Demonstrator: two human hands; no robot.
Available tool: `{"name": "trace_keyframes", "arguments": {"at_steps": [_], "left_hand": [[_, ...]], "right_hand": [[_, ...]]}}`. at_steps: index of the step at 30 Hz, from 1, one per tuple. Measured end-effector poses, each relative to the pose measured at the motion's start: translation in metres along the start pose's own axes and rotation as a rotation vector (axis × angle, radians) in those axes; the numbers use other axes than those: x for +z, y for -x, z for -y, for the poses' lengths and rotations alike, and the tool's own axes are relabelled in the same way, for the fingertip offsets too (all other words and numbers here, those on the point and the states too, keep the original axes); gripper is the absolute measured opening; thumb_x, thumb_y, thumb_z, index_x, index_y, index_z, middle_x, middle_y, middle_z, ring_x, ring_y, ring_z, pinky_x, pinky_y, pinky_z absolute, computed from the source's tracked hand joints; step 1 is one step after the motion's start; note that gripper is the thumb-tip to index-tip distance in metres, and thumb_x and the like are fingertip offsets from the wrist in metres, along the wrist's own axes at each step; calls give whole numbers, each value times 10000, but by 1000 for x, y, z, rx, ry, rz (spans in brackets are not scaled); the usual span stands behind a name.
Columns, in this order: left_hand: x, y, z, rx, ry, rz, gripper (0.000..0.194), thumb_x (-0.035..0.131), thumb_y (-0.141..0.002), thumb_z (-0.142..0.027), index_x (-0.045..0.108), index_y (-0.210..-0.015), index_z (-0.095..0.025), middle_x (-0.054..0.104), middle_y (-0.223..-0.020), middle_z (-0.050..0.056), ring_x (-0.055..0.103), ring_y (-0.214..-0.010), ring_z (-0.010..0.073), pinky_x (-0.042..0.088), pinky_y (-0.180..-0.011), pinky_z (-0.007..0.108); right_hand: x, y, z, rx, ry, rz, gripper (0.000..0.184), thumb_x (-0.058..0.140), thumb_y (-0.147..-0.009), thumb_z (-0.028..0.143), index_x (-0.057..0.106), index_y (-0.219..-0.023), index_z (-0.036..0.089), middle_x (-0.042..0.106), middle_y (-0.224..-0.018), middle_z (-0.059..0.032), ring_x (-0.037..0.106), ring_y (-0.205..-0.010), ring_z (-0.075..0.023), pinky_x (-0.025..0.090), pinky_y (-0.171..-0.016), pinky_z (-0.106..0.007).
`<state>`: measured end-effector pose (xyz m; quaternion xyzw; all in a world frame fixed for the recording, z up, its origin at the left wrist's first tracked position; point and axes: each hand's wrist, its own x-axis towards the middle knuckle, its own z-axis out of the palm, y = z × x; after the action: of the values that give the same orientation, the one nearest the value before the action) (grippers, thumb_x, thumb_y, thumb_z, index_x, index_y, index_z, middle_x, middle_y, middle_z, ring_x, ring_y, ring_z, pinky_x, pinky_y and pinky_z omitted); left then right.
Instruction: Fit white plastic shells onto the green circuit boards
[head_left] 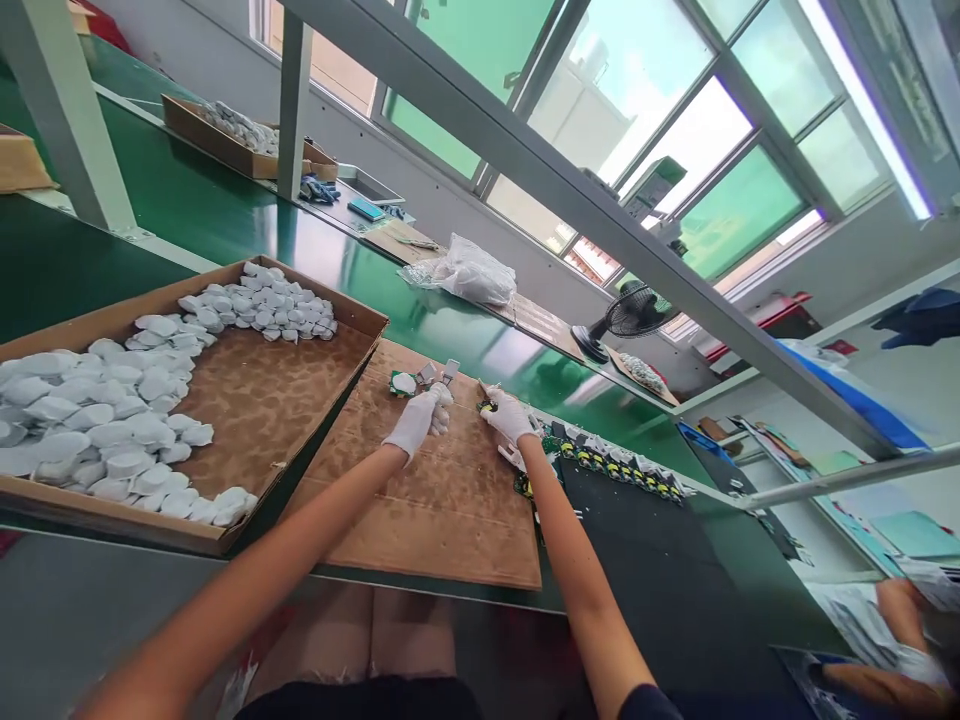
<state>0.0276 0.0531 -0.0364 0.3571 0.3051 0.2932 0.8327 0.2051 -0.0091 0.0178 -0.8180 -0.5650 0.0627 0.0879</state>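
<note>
My left hand (416,422), in a white glove, is closed around the lower end of a small whitish-grey rectangular piece (450,372) that sticks up past the fingers. My right hand (511,418), also gloved, pinches a small circuit board (489,405) with a yellow part; the fingers cover much of it. Both hands are above a brown cardboard sheet (435,530). Just beyond my left hand lie a green circuit board with a white round part (403,383) and a small grey-white piece (427,373). More circuit boards (525,484) sit partly hidden by my right wrist.
At left, a shallow cardboard box (262,400) holds many white padded pieces (112,430). Circuit boards with yellow parts (615,468) line up along a black mat (637,570). A plastic bag (476,270) and fan (634,310) stand behind. Another person's arm (892,685) shows lower right.
</note>
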Motion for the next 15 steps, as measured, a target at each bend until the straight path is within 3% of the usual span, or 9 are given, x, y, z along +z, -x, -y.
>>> {"name": "trace_keyframes", "arguments": {"at_steps": [5,9,12,15], "left_hand": [[10,16,10,-237,82,188,445,409,-806,-551,525,-819,-122,604,-615,95,611,-538,212,458,-483,300],[20,31,13,-220,302,329,404,408,-831,-524,526,-918,-147,633,-833,98,632,-705,200,506,-667,353],[22,28,15,-174,461,314,303,360,-887,-411,511,-919,-150,611,-773,66,605,-643,154,502,-633,308],[19,21,17,-227,454,248,295,399,-881,-398,512,-914,-128,579,-709,48,576,-584,144,488,-558,292]], "right_hand": [[-10,18,18,-144,-176,-10,261,493,-887,344,565,-1034,140,595,-1014,-58,590,-860,-151,496,-764,-348],[-8,48,35,-273,-261,-29,242,438,-890,298,614,-957,146,635,-973,-65,591,-859,-157,481,-798,-331],[-10,60,46,-303,-288,-61,230,472,-830,271,638,-933,150,631,-1049,-93,566,-973,-196,422,-905,-374],[-22,57,67,-287,-237,-282,269,523,-776,266,633,-997,160,592,-1142,-114,492,-1109,-239,319,-1000,-439]]}}
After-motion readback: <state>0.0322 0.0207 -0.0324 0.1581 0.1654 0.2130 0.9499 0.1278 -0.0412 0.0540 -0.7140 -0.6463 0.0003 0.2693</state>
